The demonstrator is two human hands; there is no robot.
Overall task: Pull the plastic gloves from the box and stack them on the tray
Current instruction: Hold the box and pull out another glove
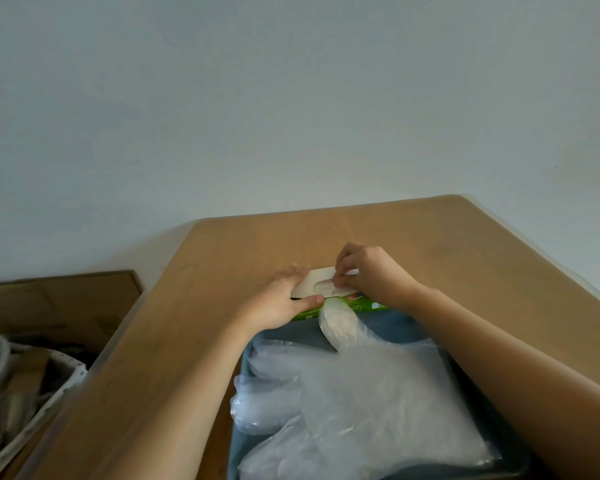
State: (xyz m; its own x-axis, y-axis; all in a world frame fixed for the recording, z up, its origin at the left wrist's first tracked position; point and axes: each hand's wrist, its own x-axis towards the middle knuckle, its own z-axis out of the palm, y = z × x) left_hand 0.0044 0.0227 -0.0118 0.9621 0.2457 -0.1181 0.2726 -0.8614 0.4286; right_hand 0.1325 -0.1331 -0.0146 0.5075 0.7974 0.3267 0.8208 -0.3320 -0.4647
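Head view: wooden tabletop (430,244) against pale wall (291,98); blue tray (388,325) of stacked gloves (361,393) at 6 o'clock; left grip (278,303) clasped box (357,303), right grip (368,271) pinched glove (324,288) at its slot.

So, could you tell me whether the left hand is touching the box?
Touching: the head view shows the left hand holding the box, thumb on its front.
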